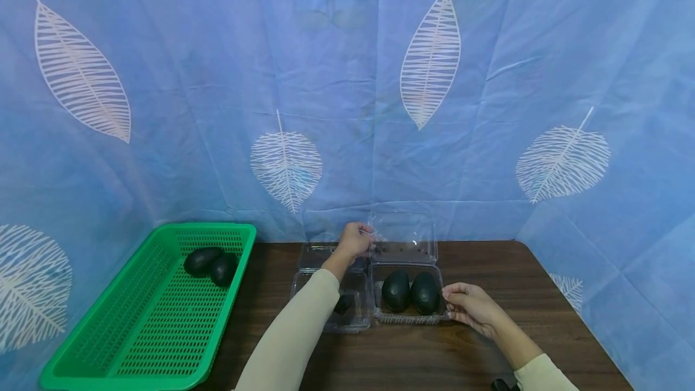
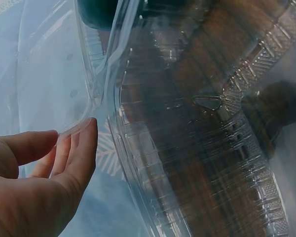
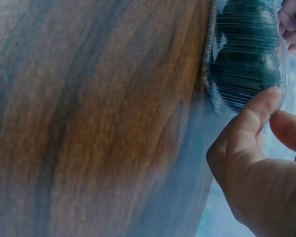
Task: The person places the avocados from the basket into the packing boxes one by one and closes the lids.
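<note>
Two dark green avocados (image 1: 411,292) sit side by side in a clear plastic clamshell box (image 1: 407,320) whose lid (image 1: 403,243) stands raised at the back. My left hand (image 1: 355,239) pinches the left edge of that lid; in the left wrist view, thumb and fingertips (image 2: 91,129) meet at its rim. At the box's front right, my right hand (image 1: 473,308) pinches the rim of the base between thumb and fingers, as the right wrist view also shows. A second clear clamshell box (image 1: 358,323) lies open to the left, partly hidden by my left arm.
A green slotted basket (image 1: 247,258) stands at the left with two more avocados (image 1: 202,261) near its back right corner. Behind the brown wooden table (image 1: 488,258) hangs a blue cloth (image 1: 347,77) with white leaf prints.
</note>
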`<state>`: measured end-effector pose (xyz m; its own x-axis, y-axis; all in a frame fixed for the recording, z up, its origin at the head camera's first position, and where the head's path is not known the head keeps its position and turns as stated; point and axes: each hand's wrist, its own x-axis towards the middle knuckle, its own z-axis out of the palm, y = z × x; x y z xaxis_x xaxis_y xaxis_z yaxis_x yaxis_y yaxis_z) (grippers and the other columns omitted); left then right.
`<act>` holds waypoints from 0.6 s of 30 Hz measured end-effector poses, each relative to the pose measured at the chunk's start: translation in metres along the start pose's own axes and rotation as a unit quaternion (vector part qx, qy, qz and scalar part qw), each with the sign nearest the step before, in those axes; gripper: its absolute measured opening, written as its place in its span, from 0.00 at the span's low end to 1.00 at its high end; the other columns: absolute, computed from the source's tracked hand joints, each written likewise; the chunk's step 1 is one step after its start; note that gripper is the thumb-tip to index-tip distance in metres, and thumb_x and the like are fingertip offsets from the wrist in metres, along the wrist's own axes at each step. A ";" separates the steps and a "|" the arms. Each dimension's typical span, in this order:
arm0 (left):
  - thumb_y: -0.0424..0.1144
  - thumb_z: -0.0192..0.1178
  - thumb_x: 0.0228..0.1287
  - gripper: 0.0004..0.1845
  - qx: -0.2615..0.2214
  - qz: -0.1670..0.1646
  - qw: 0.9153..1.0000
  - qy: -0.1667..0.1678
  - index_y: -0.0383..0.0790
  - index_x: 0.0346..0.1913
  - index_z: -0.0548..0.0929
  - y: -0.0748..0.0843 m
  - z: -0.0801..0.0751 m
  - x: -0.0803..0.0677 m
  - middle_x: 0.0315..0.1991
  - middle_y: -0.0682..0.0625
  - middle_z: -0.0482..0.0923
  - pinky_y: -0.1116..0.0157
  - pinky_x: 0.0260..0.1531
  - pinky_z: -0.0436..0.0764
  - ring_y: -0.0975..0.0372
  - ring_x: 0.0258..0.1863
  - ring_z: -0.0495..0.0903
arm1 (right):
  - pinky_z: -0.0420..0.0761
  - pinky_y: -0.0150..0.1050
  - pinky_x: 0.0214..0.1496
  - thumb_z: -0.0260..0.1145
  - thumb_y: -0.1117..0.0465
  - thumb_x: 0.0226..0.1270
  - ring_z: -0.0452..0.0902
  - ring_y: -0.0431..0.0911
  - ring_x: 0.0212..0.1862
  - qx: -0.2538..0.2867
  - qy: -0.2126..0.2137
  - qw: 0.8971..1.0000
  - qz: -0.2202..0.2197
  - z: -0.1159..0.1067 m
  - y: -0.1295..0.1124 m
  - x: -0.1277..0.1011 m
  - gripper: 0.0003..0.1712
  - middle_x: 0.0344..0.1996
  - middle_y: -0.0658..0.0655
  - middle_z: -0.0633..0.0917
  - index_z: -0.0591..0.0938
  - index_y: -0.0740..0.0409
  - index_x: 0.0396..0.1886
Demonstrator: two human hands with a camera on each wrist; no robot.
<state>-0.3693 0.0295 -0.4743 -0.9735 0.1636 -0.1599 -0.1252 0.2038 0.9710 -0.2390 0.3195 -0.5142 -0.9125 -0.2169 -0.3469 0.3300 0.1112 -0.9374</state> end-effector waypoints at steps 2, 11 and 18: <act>0.19 0.55 0.70 0.17 0.002 0.007 1.000 0.000 0.27 0.59 0.80 0.000 0.000 0.000 0.48 0.33 0.84 0.61 0.30 0.84 0.50 0.39 0.87 | 0.85 0.33 0.41 0.55 0.63 0.82 0.78 0.42 0.38 0.000 -0.001 1.000 -0.001 0.000 0.000 -0.001 0.20 0.41 0.56 0.78 0.69 0.75 0.63; 0.14 0.55 0.62 0.17 0.011 0.047 0.999 -0.023 0.29 0.50 0.82 0.005 -0.003 -0.009 0.42 0.37 0.83 0.52 0.40 0.86 0.46 0.46 0.87 | 0.85 0.33 0.41 0.54 0.63 0.83 0.77 0.41 0.38 0.008 -0.002 1.000 0.001 0.001 -0.001 -0.001 0.18 0.40 0.55 0.78 0.71 0.73 0.61; 0.15 0.56 0.62 0.13 0.054 0.082 0.994 -0.036 0.30 0.45 0.82 0.007 -0.007 -0.014 0.41 0.37 0.81 0.64 0.34 0.79 0.55 0.40 0.82 | 0.85 0.33 0.42 0.55 0.63 0.82 0.78 0.41 0.38 0.014 -0.004 1.000 0.001 0.000 0.000 -0.001 0.17 0.40 0.55 0.78 0.71 0.72 0.60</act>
<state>-0.3579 0.0222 -0.4638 -0.9624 0.2710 -0.0164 0.0598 0.2703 0.9609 -0.2384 0.3195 -0.5139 -0.9103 -0.2241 -0.3481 0.3379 0.0834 -0.9375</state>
